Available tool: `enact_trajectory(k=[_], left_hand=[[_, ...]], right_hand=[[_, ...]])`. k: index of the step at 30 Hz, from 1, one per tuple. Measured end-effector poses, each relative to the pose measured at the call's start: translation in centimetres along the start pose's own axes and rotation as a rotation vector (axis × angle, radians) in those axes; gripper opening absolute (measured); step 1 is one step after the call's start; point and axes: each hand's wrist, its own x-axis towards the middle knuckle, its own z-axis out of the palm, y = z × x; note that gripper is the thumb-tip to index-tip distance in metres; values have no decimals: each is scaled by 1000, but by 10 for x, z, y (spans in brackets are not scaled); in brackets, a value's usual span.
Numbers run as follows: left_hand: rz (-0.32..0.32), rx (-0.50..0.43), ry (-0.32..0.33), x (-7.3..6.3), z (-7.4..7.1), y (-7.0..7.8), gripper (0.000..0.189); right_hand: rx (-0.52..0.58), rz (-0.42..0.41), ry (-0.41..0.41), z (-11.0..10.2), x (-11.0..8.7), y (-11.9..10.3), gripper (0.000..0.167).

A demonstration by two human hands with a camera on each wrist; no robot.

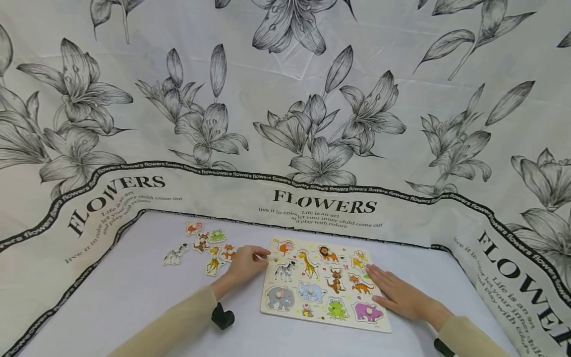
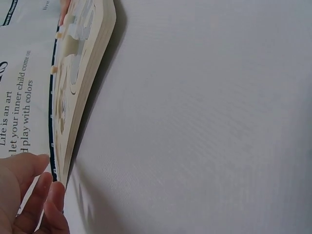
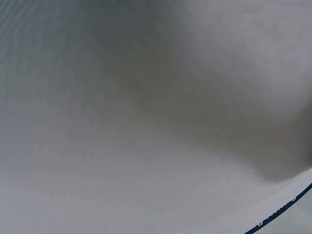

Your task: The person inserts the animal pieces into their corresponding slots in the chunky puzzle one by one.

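A wooden animal puzzle board (image 1: 290, 317) lies on the white table. My left hand (image 1: 245, 265) is at its left edge, fingertips close to or touching the rim beside the zebra picture (image 1: 284, 271). In the left wrist view, the thumb and loosely bent fingers (image 2: 57, 195) stand apart near the board's end (image 2: 87, 87). My right hand (image 1: 401, 295) rests with straight fingers on the board's right edge. Knobs show on the grey elephant (image 1: 280, 299), the blue animal (image 1: 311, 292) and the purple hippo (image 1: 368, 313). The right wrist view shows mostly blurred white surface.
Left of the board lie several loose animal pieces: a zebra piece (image 1: 176, 255), a giraffe piece (image 1: 214, 261), a frog piece (image 1: 217, 235), a kangaroo piece (image 1: 201, 242), a monkey piece (image 1: 194, 227) and a small orange animal piece (image 1: 229, 252). A flower-printed cloth (image 1: 321, 218) stands behind the table.
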Motion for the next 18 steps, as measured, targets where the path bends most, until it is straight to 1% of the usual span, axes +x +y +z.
enact_trajectory(k=[4,8,9,13,15,16,18], left_hand=[[-19,6,11,-1,-6,-3,22],[-51,-3,22,-2,-13,-6,22],[-44,3,28,-3,-15,-8,22],[-51,24,53,-6,-22,-16,22],[-62,42,66,-8,-25,-20,21],[-79,47,69,-9,-26,-22,21],[-82,61,74,-10,-30,-26,21]], right_hand=[[-14,-12,14,0,0,1,67],[-18,-26,25,0,-1,0,66],[-15,-27,26,0,0,-1,66],[-13,-23,22,-1,0,-2,66],[-13,-20,22,-1,0,-2,66],[-17,-20,21,-1,0,-2,66],[-21,-20,22,-1,1,-2,66]])
